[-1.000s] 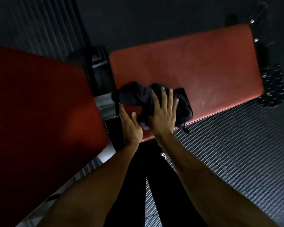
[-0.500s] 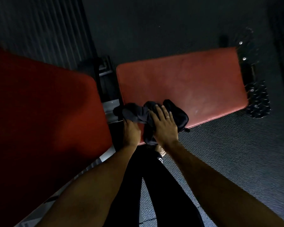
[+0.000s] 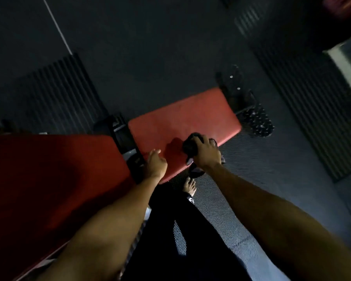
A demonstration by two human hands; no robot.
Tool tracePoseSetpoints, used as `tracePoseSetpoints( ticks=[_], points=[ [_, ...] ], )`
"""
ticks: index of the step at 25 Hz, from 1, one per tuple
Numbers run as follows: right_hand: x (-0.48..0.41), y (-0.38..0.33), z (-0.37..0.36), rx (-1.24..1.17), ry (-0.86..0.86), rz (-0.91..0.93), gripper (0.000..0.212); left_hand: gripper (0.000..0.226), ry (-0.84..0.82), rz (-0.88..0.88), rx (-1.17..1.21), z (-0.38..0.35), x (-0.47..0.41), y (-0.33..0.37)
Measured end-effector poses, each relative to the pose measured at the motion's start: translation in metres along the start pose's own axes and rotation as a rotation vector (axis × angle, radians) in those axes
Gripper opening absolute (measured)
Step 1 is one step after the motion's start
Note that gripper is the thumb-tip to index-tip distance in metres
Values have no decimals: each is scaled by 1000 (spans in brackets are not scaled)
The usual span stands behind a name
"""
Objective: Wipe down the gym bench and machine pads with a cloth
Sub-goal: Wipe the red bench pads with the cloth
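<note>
There were two red pads in front of the person: the smaller seat pad ahead and a larger pad to the left, with one black frame bar in the gap between them. There was one cloth, dark and bunched, sitting at the near right edge of the seat pad with a tail hanging over the edge. The right hand lay on top of it, fingers curled down round the bundle and gripping it. The left hand held nothing; its fingers were loose and slightly bent over the near left corner of the seat pad, though I couldn't tell if it touched. One bare foot showed on the textured floor mat below. One studded black plate sat past the seat pad's far end.
</note>
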State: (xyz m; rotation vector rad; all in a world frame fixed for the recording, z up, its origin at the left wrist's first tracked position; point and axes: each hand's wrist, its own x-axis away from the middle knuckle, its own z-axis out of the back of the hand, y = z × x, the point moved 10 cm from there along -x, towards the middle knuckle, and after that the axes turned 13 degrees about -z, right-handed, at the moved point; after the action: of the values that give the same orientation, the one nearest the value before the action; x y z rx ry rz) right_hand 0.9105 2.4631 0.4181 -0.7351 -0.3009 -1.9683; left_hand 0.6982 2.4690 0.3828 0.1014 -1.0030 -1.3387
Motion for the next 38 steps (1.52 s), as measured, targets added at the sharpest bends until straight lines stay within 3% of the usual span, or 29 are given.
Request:
tracePoseSetpoints(
  ticks=[8, 18, 28, 38],
  points=[
    [63, 82, 94, -143, 35, -214, 62, 46, -250, -259, -281, 0, 40, 148],
    [133, 230, 137, -464, 138, -585, 55, 48, -553, -597, -605, -82, 56, 281],
    [248, 470, 133, -699, 296, -916, 56, 44, -699, -1011, -787, -272, 184, 472],
    [366, 680, 128, -832, 412, -1146, 59, 48, -846, -1325, -881, -465, 345, 613]
  ],
)
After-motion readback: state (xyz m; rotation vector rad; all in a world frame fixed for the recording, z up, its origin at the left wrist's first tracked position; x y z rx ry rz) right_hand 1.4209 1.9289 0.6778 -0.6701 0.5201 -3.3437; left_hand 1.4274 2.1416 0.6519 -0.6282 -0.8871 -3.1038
